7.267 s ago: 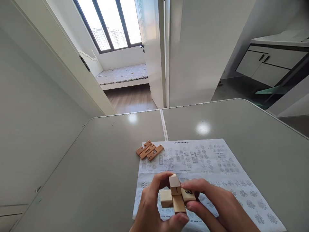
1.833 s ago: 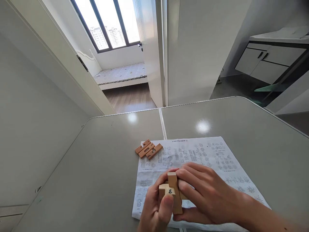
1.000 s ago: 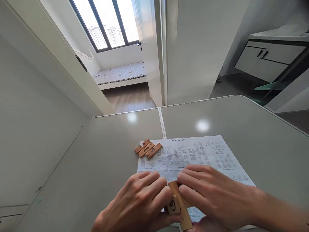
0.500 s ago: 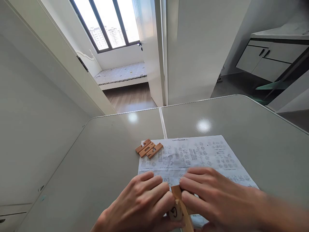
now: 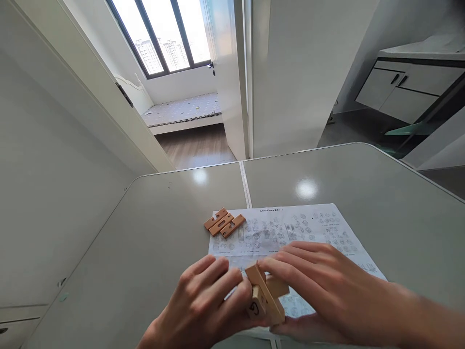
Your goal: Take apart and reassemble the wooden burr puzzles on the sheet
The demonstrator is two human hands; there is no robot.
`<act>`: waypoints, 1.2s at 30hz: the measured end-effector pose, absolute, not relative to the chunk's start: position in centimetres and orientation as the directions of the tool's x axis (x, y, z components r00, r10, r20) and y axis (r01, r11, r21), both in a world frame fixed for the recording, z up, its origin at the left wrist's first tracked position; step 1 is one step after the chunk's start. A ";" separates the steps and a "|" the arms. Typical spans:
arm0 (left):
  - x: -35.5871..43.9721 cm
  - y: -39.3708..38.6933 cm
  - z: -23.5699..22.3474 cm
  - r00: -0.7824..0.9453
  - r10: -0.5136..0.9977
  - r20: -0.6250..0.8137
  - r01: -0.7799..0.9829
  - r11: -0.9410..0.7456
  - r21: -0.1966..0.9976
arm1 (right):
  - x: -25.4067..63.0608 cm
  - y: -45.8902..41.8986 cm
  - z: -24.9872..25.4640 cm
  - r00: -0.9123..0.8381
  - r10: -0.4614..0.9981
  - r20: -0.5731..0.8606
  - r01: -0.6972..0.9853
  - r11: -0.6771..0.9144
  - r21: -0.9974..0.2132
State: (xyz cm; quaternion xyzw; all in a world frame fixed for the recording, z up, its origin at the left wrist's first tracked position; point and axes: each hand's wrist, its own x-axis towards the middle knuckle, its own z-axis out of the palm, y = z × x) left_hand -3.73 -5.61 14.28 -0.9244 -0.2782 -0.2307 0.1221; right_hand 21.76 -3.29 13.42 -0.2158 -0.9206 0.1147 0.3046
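Note:
Several light wooden puzzle pieces (image 5: pixel 267 295) are joined crosswise between my two hands, above the printed sheet. My left hand (image 5: pixel 207 303) is closed round the left side of them, its fingers curled beside a block end with a handwritten black mark. My right hand (image 5: pixel 319 286) spans the long slanted piece, fingertips at its upper end and thumb by its lower end. A shorter block juts out to the right under the right fingers. Where the pieces meet is partly hidden by my fingers.
Three notched, numbered wooden pieces (image 5: pixel 224 223) lie side by side at the sheet's far left corner. The paper sheet (image 5: pixel 261 247) carries small printed diagrams. The grey table (image 5: pixel 174 213) has a pale seam (image 5: pixel 245 184) across it.
The right fingers have loosened and spread along the long piece, uncovering more of the joined pieces. The pieces have tilted and shifted slightly left, and the left hand has moved a little left.

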 end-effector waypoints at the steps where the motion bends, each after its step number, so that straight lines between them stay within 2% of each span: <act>1: -3.7 -5.6 14.1 0.730 0.469 0.498 0.577 -0.813 -0.080 | 21.8 -3.3 13.5 -0.725 0.467 0.506 0.322 0.880 -0.349; 5: -3.5 -5.7 13.3 0.732 0.479 0.485 0.563 -0.826 -0.035 | 22.0 -3.1 13.6 -0.763 0.476 0.438 0.308 0.863 -0.401; 7: -3.4 -5.9 13.1 0.677 0.537 0.504 0.582 -0.809 0.079 | 22.0 -3.0 13.6 -0.761 0.476 0.441 0.301 0.861 -0.410; 9: -3.3 -6.2 13.1 0.538 0.682 0.496 0.597 -0.723 0.348 | 22.0 -2.8 13.6 -0.740 0.481 0.470 0.303 0.863 -0.405; 11: -3.2 -6.5 13.2 0.414 0.835 0.363 0.508 -0.543 0.669 | 21.9 -2.7 13.6 -0.724 0.472 0.504 0.297 0.872 -0.390; 12: -3.1 -6.5 13.2 0.398 0.878 0.265 0.431 -0.434 0.791 | 21.9 -2.7 13.6 -0.715 0.467 0.519 0.292 0.875 -0.385; 14: -2.9 -6.6 13.3 0.444 0.890 0.106 0.273 -0.247 0.930 | 21.7 -2.7 13.7 -0.699 0.453 0.553 0.271 0.884 -0.382; 16: -2.7 -6.5 13.4 0.484 0.874 0.046 0.160 -0.140 0.977 | 21.6 -2.7 13.9 -0.683 0.439 0.583 0.245 0.890 -0.383; 19: -2.3 -6.4 13.5 0.475 0.880 0.033 0.089 -0.085 0.992 | 21.5 -2.8 14.2 -0.676 0.411 0.612 0.222 0.905 -0.363; 28: -1.8 -6.8 13.4 0.390 0.919 0.059 0.207 -0.150 0.967 | 21.7 -2.8 14.9 -0.678 0.364 0.638 0.182 0.925 -0.335; 32: -1.7 -6.7 13.0 0.415 0.907 0.068 0.142 -0.138 0.980 | 22.0 -2.9 14.9 -0.687 0.398 0.608 0.177 0.903 -0.391; 36: -1.7 -6.6 12.7 0.395 0.918 0.040 0.037 -0.059 0.998 | 22.4 -3.1 14.6 -0.684 0.504 0.528 0.261 0.844 -0.468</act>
